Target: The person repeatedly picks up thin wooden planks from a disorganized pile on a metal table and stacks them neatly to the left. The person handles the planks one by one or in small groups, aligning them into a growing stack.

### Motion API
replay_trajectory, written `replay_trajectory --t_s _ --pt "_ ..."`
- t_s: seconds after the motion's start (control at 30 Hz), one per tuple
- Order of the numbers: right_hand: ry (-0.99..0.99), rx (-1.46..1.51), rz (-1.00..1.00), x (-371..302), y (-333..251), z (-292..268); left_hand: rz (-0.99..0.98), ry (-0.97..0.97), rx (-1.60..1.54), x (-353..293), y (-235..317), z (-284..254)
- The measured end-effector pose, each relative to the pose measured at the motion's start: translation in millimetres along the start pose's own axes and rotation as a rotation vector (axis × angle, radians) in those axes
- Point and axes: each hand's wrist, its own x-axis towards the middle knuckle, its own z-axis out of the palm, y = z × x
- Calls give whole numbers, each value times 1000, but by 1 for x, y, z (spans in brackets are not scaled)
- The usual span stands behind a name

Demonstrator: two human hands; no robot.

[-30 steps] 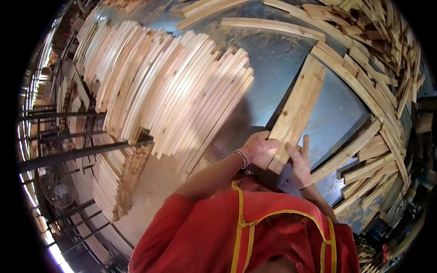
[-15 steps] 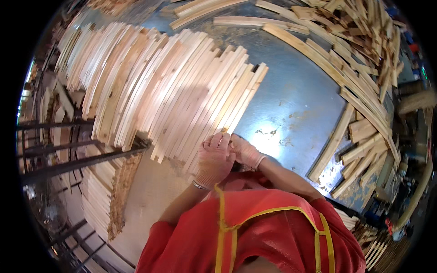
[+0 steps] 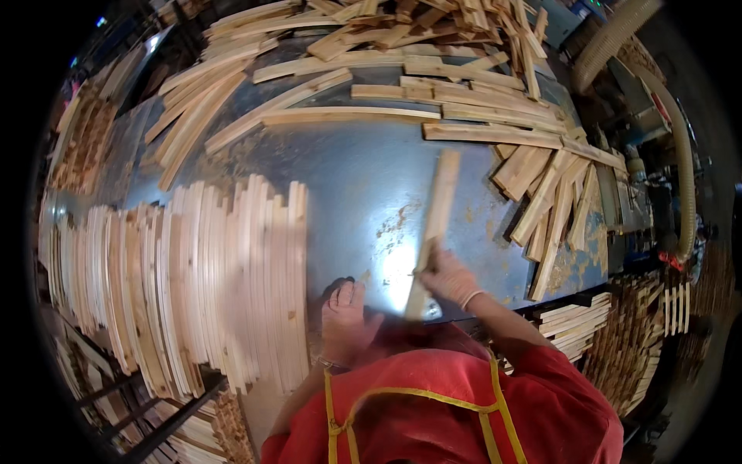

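My right hand, in a pale glove, is closed around the lower part of a wooden strip. The strip points away from me over the metal table and is slightly blurred. My left hand, also gloved, rests at the table's near edge with its thumb spread from the fingers and holds nothing. Just left of it, a long row of pale wooden strips lies side by side, their ends uneven.
Loose strips lie across the far and right side of the blue-grey metal table, with a heap of offcuts behind them. A ribbed hose hangs at the right. Stacked wood stands below the right edge.
The view has turned to the right. My hands, together at the row's near end before, are now apart. My right hand has taken hold of a strip, and my left hand has opened.
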Motion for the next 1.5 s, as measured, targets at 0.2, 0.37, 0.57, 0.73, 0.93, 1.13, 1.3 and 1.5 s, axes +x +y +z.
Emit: replay_trajectory --t_s 0.2,0.37,0.57,0.73,0.93,1.13,1.3,1.5 --pt "194 -14 -314 99 -7 -148 -311 -206 176 44 23 16" --pt "626 -813 -166 250 91 -222 -353 -169 177 58 16 25" --pt "-130 -649 -299 199 -7 -247 -415 -18 87 51 14 35" --pt "-192 205 -279 142 -23 -154 -513 94 -406 33 1 29" --pt "-301 200 -238 72 -100 20 -540 23 -354 -32 -8 5" --pt "-403 100 -468 29 -177 76 -320 111 302 -79 -27 -6" --pt "-127 97 -469 21 -93 -16 -289 308 -16 -110 -38 -6" --pt "781 -302 186 45 110 -102 -116 180 18 -76 -6 8"
